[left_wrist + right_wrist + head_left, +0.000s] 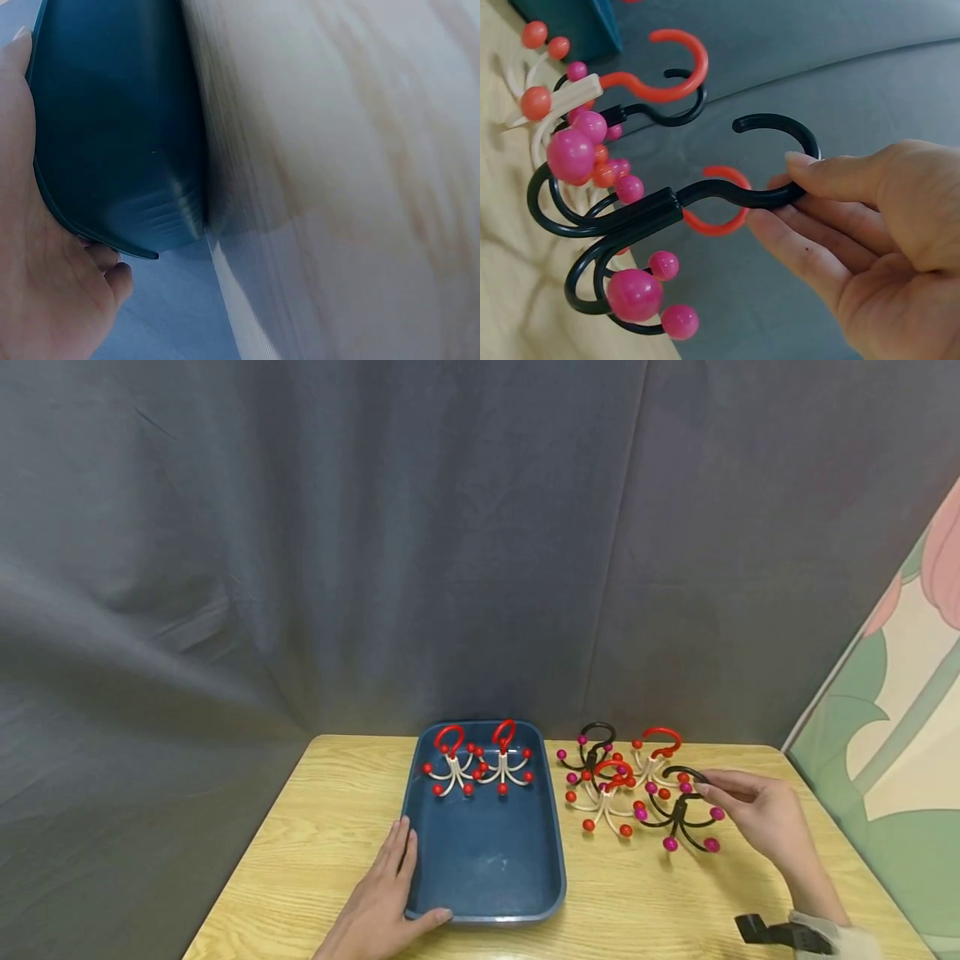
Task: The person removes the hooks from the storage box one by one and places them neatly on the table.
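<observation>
My right hand point(765, 814) pinches the curved top of a black multi-arm hook hanger point(679, 811) between thumb and fingers. Pink balls tip its arms, which point downward in the head view. Seen from the right wrist, the black hanger point(641, 210) overlaps others behind it. My left hand point(381, 893) rests against the near left corner of a dark blue tray point(558, 860), fingers along its side and thumb at the front rim. Inside the tray's far end stand two white hangers, a left one point(453, 767) and a right one point(503, 765), with red hooks and red balls.
Right of the tray, a black hanger point(592, 760) with pink balls stands among a white-and-red hanger point(604, 800) and another white-and-red hanger point(651, 768). All are on a wooden table point(315, 843). A grey curtain point(450, 543) hangs behind, and a flower-patterned panel point(900, 760) borders the right.
</observation>
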A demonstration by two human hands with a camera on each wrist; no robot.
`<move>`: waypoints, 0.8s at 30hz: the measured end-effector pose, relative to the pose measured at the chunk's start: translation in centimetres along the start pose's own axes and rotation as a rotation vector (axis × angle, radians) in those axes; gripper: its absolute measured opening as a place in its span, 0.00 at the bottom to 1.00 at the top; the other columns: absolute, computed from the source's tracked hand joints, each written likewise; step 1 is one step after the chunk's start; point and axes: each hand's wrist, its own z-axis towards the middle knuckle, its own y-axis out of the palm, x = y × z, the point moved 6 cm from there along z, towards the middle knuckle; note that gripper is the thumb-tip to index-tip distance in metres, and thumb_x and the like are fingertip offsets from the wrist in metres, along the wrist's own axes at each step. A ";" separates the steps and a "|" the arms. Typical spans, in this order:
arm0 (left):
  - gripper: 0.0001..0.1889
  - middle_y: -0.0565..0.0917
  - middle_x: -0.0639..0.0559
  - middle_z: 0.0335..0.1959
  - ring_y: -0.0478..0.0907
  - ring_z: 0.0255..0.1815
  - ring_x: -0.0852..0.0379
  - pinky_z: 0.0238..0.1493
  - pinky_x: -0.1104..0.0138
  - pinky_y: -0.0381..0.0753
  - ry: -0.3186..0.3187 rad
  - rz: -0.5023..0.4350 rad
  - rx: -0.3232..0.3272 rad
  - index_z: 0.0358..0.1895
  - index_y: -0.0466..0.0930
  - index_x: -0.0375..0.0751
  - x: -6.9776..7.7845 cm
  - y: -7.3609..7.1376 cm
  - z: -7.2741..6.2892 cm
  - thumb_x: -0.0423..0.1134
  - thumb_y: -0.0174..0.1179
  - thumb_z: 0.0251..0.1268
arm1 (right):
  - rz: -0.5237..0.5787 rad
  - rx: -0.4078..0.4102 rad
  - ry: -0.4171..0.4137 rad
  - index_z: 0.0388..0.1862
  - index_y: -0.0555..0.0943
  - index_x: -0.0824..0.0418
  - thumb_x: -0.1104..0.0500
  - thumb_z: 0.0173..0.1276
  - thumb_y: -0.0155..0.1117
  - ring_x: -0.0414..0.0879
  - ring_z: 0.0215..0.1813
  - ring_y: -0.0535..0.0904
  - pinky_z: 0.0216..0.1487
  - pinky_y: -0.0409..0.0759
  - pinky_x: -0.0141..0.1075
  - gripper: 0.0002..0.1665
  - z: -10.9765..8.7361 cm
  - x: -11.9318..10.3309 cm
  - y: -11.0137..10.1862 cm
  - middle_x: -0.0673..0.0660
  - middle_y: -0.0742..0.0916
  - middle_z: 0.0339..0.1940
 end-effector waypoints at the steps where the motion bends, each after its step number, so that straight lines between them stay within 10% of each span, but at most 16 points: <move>1: 0.65 0.43 0.40 0.89 0.43 0.90 0.39 0.82 0.43 0.64 0.003 0.002 0.003 0.85 0.50 0.35 0.0 0.0 0.0 0.84 0.54 0.58 | -0.004 0.001 0.002 0.55 0.89 0.65 0.52 0.72 0.74 0.16 0.36 0.80 0.34 0.78 0.19 0.21 0.1 0.2 0.1 0.69 0.91 0.51; 24: 0.64 0.41 0.45 0.90 0.41 0.91 0.43 0.83 0.45 0.64 -0.002 -0.010 0.009 0.86 0.50 0.39 0.2 -0.1 -0.3 0.84 0.54 0.58 | 0.028 -0.020 0.053 0.56 0.89 0.64 0.51 0.75 0.70 0.17 0.37 0.78 0.35 0.78 0.24 0.20 1.0 2.5 1.9 0.67 0.92 0.51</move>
